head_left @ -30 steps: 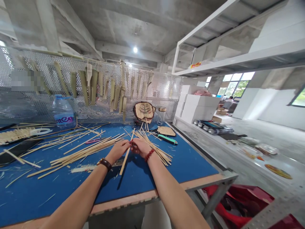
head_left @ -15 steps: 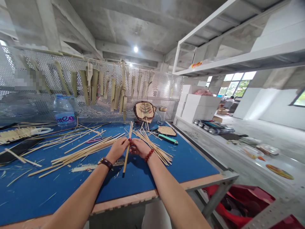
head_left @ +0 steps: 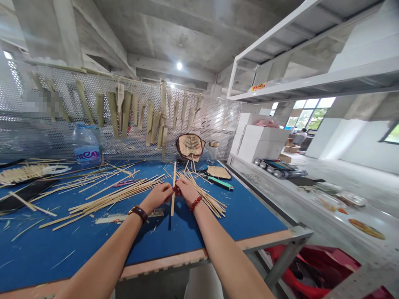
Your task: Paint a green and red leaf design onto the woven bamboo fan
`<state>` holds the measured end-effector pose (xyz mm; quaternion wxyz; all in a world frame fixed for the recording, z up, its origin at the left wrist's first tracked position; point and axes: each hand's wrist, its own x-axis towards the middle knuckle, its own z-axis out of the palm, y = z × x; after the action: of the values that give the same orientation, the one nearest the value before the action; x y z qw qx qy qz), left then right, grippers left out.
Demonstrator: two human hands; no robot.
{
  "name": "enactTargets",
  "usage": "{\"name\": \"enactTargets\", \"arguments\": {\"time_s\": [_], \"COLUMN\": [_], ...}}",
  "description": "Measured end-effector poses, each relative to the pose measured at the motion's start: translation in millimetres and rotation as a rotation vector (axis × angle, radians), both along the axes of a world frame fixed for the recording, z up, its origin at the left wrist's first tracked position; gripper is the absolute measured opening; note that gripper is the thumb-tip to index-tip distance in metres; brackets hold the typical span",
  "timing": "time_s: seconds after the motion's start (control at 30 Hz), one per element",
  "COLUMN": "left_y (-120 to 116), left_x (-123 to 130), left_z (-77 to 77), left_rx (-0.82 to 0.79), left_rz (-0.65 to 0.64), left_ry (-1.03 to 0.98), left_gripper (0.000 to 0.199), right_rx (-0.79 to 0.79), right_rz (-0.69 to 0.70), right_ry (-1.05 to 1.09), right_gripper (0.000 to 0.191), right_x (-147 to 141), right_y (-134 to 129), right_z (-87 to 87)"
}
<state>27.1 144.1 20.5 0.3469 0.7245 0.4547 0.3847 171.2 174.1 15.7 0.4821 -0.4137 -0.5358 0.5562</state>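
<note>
Over the blue table mat [head_left: 218, 245], a pale bamboo strip [head_left: 172, 206] stands nearly upright in the view between my two hands. My left hand [head_left: 158, 195], with a watch at its wrist, pinches the strip from the left. My right hand [head_left: 186, 191], wearing a red bead bracelet, grips it from the other side, its fingers curled and partly hidden. One pile of bamboo strips [head_left: 115, 195] lies left of my hands. Another pile of strips [head_left: 210, 197] fans out beside my right hand.
A green-handled cutter [head_left: 221, 183] rests behind the right pile, near a small woven panel [head_left: 218, 172]. Along the back stand a water bottle [head_left: 85, 145], a round woven piece [head_left: 190, 146] and a glass jar [head_left: 212, 153]. Purple-handled tweezers [head_left: 124, 183] lie by the left pile.
The strip has turned from leaning to nearly upright and shifted slightly right. Its lower end sits higher in the view. Both hands remain on it.
</note>
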Motion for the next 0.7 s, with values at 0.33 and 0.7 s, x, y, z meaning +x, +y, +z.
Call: {"name": "enactTargets", "arguments": {"time_s": [0.33, 0.7], "left_y": [-1.8, -2.7], "left_x": [1.3, 5.4], "left_z": [1.2, 2.3], "left_rx": [-0.052, -0.005], "left_rz": [-0.058, -0.049], "left_ry": [-0.109, -0.221], "left_gripper": [0.032, 0.030], "right_rx": [-0.046, -0.080], "right_rz": [0.083, -0.044], "right_ry": [0.075, 0.058], "right_gripper": [0.019, 0.018], "right_x": [2.8, -8.7], "right_y": [-1.9, 2.0], "right_z": [-0.6, -6.4]}}
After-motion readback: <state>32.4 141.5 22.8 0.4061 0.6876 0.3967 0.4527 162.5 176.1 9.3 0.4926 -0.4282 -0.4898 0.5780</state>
